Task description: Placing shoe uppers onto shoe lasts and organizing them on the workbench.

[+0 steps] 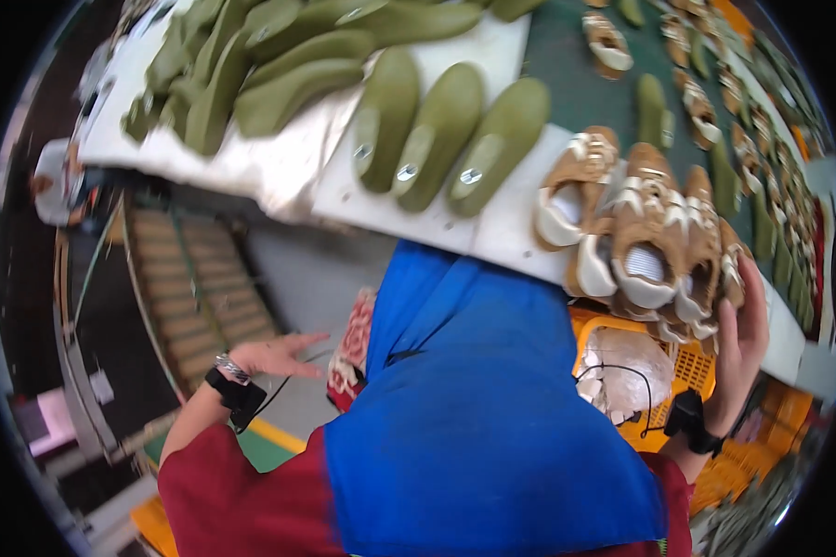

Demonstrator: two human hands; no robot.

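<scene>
My left hand (277,355) hangs in the air to the left of my blue apron, fingers spread, holding nothing. At the right, my right hand (745,320) is up against the outer side of a cluster of tan-and-white sneakers (653,223) at the table's near edge. Its fingers are stretched along the outermost shoe (732,265), apparently touching it rather than wrapped round it. Left of the sneakers lie three olive-green shoe lasts (441,139) side by side, metal-ringed holes toward me.
More lasts (297,79) are heaped on the white table (381,206) at the far left. A green belt (567,70) carries rows of shoes and lasts. Below the sneakers, an orange crate (692,369) holds a clear plastic bag (633,371). A slatted rack (195,288) stands at left.
</scene>
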